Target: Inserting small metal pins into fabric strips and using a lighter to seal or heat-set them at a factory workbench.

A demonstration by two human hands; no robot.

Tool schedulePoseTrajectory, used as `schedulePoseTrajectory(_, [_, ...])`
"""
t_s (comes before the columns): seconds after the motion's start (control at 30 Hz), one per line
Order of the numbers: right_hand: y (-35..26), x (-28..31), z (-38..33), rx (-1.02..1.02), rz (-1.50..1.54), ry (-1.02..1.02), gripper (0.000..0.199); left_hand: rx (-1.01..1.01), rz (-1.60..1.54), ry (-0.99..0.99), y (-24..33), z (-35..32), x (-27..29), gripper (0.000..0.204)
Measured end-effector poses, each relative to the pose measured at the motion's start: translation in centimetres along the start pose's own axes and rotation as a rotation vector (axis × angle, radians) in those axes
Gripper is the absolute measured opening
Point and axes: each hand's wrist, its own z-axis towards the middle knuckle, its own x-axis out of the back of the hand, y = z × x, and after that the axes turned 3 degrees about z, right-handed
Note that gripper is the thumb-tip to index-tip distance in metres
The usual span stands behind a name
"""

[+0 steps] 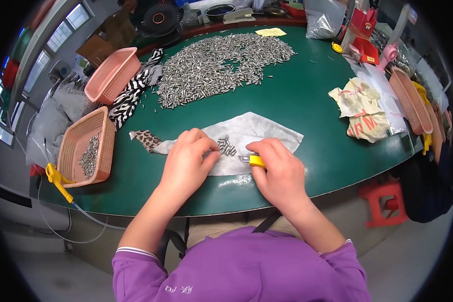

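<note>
My right hand point(282, 170) grips a small yellow utility knife point(257, 161), its metal tip pointing left toward a little pile of short silver metal pins point(227, 146). That pile lies on a pale grey cloth point(256, 128) spread over the green table. To the left of the pile, my left hand point(190, 157) rests on the cloth with its fingers curled and thumb drawn in. Anything between those fingertips is too small or hidden to make out.
A broad heap of similar pins point(211, 68) covers the table's far side. Pink baskets point(105, 146) stand at the left, the nearer one holding pins. A yellow air gun point(58, 182) hangs at the left edge. At the right lie a crumpled printed cloth point(362, 108) and another basket point(410, 100).
</note>
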Motion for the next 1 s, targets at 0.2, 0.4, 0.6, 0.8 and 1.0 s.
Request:
schedulePoseTrajectory(0.2, [0.0, 0.3, 0.2, -0.003, 0.011, -0.005, 0.026, 0.027, 0.049, 0.042, 0.0, 0.6, -1.1, 0.010])
schedulePoseTrajectory(0.4, [0.2, 0.2, 0.1, 0.045, -0.002, -0.012, 0.030, 0.063, 0.086, -0.001, 0.1, 0.6, -1.2, 0.007])
schedulePoseTrajectory(0.6, [0.0, 0.3, 0.3, 0.071, 0.043, -0.015, 0.030, 0.105, -0.159, 0.065, 0.6, -1.5, -0.2, 0.010])
schedulePoseTrajectory(0.8, [0.1, 0.3, 0.5, 0.266, 0.154, -0.037, 0.035, 0.298, -0.881, 0.023, 2.1, -4.4, -1.6, 0.007])
schedulePoseTrajectory(1.0, [0.0, 0.2, 0.7, 0.320, 0.194, -0.107, 0.035, 0.305, -1.017, 0.065, 1.7, -5.0, -2.0, 0.008])
